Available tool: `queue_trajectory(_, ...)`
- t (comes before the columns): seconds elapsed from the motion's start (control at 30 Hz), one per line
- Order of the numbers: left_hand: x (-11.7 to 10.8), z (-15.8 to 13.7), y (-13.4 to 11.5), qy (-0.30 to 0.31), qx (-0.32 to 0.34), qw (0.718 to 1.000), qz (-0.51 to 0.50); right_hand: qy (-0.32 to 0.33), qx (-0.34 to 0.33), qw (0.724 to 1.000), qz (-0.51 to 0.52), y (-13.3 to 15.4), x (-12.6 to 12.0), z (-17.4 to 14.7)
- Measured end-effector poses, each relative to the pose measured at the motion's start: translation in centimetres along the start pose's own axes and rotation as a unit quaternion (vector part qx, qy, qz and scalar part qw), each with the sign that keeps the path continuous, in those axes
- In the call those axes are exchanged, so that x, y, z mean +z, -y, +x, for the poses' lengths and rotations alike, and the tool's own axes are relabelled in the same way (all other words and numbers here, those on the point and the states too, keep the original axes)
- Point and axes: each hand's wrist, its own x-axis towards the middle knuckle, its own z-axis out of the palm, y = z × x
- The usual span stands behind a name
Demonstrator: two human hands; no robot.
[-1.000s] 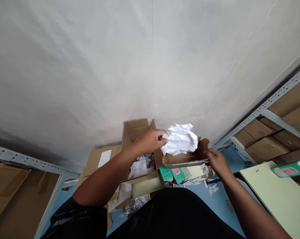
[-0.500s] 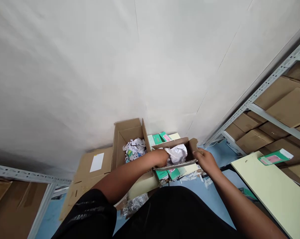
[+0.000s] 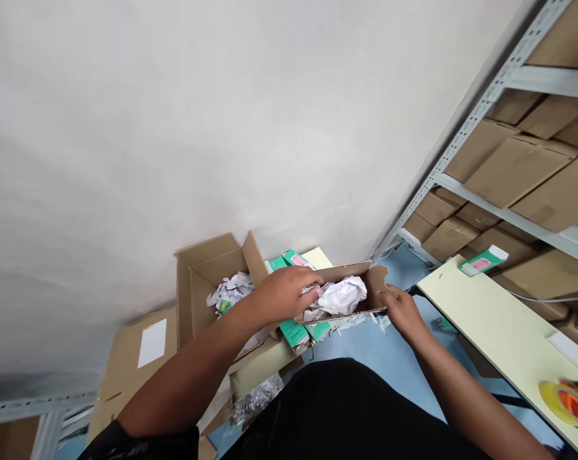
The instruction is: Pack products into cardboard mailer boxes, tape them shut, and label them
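Note:
A narrow open cardboard box sits over green cartons in front of me, with crumpled white paper filling much of it. At its right end, my right hand is closed on the torn-edged end flap. My left hand is over the left end, its fingers curled round some of the crumpled paper. The hand hides that end of the box. To the left stands a larger open cardboard box, holding more crumpled paper with printed bits.
Green cartons lie beneath the narrow box. A flat carton with a white label is at left. At right stand a pale table with a green carton and tape rolls, and shelves of cardboard boxes.
My left hand has risen out of the narrow box to its left end. My right hand stays on the flap. The view has swung right, bringing the tape rolls into sight.

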Motion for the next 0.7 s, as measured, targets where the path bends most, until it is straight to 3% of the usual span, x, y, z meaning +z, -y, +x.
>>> queue_trajectory(0.1,-0.2,1.0,-0.9,-0.043,-0.027,0.998,-0.026,-0.025,0.026,0.999,0.038,-1.8,-1.6,-0.4)
queue_trajectory(0.3,3.2,5.2,-4.7,-0.004,-0.030,0.998,-0.049,-0.056,0.089,0.986,0.130,-7.2,-5.9,-0.1)
queue_trajectory(0.5,10.3,12.3,-10.5,0.024,-0.012,0.997,-0.075,-0.094,0.132,0.976,0.142,-14.6,-14.0,-0.3)
queue_trajectory(0.7,19.7,20.3,-15.1,0.067,-0.021,0.993,-0.096,-0.157,0.131,0.976,0.074,-25.5,-23.2,-0.3)
